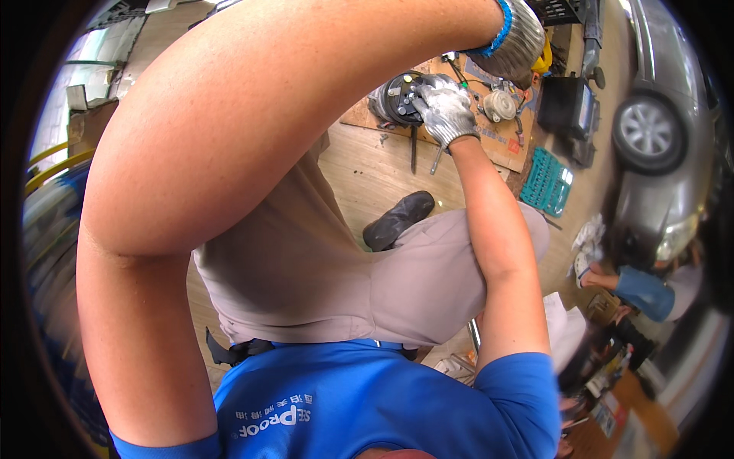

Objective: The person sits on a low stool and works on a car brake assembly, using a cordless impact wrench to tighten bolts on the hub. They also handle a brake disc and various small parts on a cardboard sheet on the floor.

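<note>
My left arm arches across the view, and my left hand, in a grey-coated glove with a blue cuff, hangs over the cardboard at the upper right. Its fingers are mostly turned away, so I cannot make out any grip. Beside it shows a yellow object. My right hand, in a similar grey glove, has its fingers bent onto a round black machine part with small holes and studs on its face. A thin metal rod sticks out below the right glove. A dark bar extends down from the part.
A cardboard sheet carries a pale round part and loose small pieces. Right of it are a black box and a teal tool case. A grey car stands further right, with another person's leg below it.
</note>
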